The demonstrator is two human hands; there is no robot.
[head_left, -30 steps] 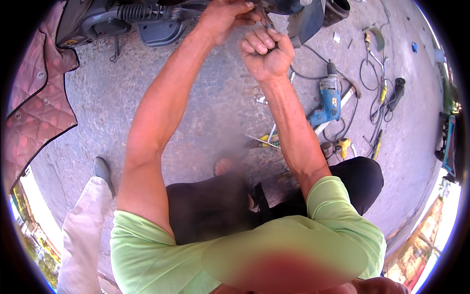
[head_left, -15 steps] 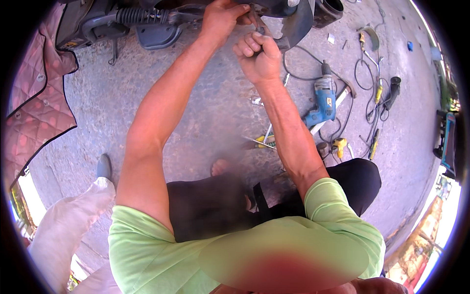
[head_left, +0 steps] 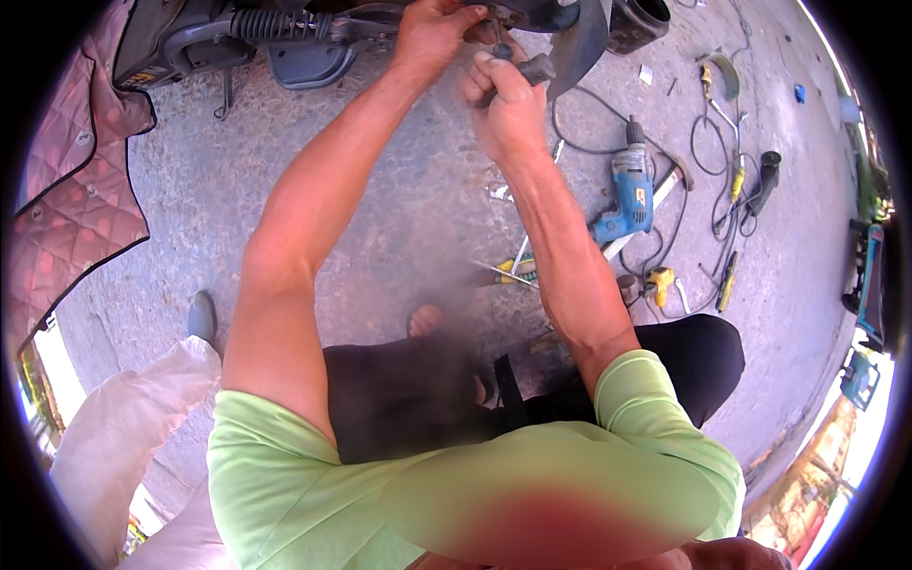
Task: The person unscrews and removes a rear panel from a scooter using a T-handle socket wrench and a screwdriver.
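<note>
At the top of the view is the underside of a dark vehicle, with a coil spring, a grey plate and a curved dark panel. My left hand reaches in there, fingertips closed round something small and partly hidden. Just below and right of it, my right hand is closed on a dark tool or metal piece beside the panel; its exact shape is unclear.
A blue drill, cables, a yellow tool and hand tools lie on the floor at right. A pink quilted cover hangs at left. A co-worker's leg and grey shoe are at lower left.
My right hand has shifted slightly left, staying closed near my left hand. The co-worker's leg has bent and moved leftward at the lower edge.
</note>
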